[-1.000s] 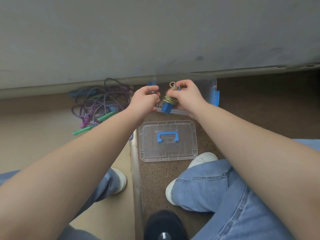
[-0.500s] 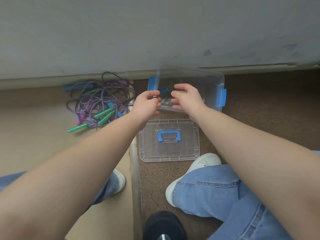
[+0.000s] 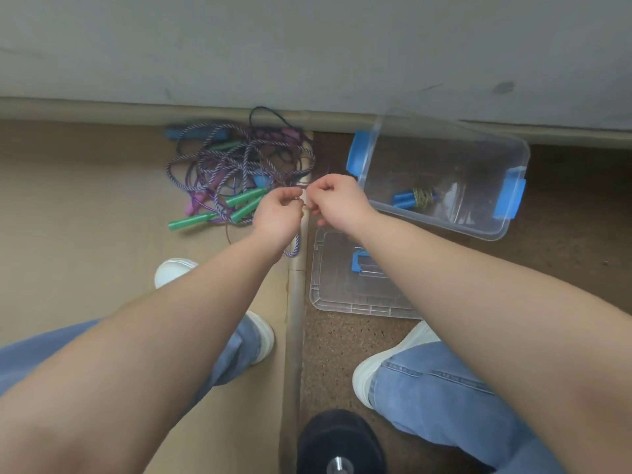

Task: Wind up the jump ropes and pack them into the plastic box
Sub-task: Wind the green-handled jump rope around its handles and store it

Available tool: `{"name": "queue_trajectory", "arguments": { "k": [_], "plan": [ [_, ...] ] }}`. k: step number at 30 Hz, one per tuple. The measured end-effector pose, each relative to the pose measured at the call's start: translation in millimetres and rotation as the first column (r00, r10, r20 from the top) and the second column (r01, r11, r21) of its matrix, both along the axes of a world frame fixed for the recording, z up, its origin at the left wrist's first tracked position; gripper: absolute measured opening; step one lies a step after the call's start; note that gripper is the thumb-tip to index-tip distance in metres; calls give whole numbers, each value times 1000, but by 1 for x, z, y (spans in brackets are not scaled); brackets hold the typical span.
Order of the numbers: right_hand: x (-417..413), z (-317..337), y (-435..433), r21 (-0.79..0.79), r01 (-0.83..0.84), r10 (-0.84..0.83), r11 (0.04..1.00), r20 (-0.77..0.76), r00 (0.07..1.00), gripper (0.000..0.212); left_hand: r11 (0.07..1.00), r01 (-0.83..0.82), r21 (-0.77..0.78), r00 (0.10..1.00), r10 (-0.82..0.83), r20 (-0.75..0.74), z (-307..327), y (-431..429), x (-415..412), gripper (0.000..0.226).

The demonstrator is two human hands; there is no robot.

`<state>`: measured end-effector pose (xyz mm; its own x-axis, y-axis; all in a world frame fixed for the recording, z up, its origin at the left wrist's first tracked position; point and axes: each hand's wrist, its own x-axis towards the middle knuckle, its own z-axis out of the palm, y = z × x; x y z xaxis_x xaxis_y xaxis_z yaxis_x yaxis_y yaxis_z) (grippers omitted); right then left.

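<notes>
A clear plastic box [image 3: 485, 230] with blue latches stands open at the right by the wall. Inside it lies a wound jump rope [image 3: 415, 197] with blue handles. A tangled pile of jump ropes [image 3: 232, 176], purple-striped with green, purple and blue handles, lies on the floor at the left. My left hand [image 3: 277, 218] and my right hand [image 3: 337, 200] meet between the pile and the box, fingertips pinched on a thin band [image 3: 302, 201]. A purple rope loop [image 3: 294, 249] shows under my left wrist; whether it is held is unclear.
The box's clear lid [image 3: 337, 289] with a blue handle lies flat in front of the box, partly under my right forearm. A floor strip [image 3: 294, 319] divides tan floor from dark carpet. My white shoes [image 3: 263, 336] and jeans are near. A grey wall runs behind.
The wound blue-handled rope left my hands and now lies in the box. Both hands moved left from the box toward the rope pile and now pinch a thin band.
</notes>
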<state>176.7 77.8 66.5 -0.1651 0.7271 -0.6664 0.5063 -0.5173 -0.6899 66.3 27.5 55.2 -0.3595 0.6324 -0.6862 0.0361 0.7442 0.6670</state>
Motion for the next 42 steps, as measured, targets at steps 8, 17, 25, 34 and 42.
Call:
{"name": "queue_trajectory", "arguments": {
  "k": [8, 17, 25, 34, 42],
  "plan": [
    [-44, -42, 3, -233, -52, 65, 971, 49, 997, 18, 970, 221, -101, 763, -237, -601, -45, -2, -55, 47],
    [-58, -63, -6, -355, -59, 60, 933, -9, 998, 20, 759, 512, -402, 429, -632, -645, -76, 2, -81, 64],
    [-47, -62, -6, -332, -48, 57, 942, 18, 998, 14, 815, 467, -343, 615, -578, -536, -88, -1, -79, 56],
    [-29, -35, -15, -356, -64, 64, 932, -11, 998, 19, 917, 249, -313, 912, -331, -243, -54, -8, -50, 23],
    [-5, 15, -30, -257, -167, 162, 952, -41, 986, 13, 974, 31, -225, 991, -2, 131, 3, -8, -8, 14]
  ]
}}
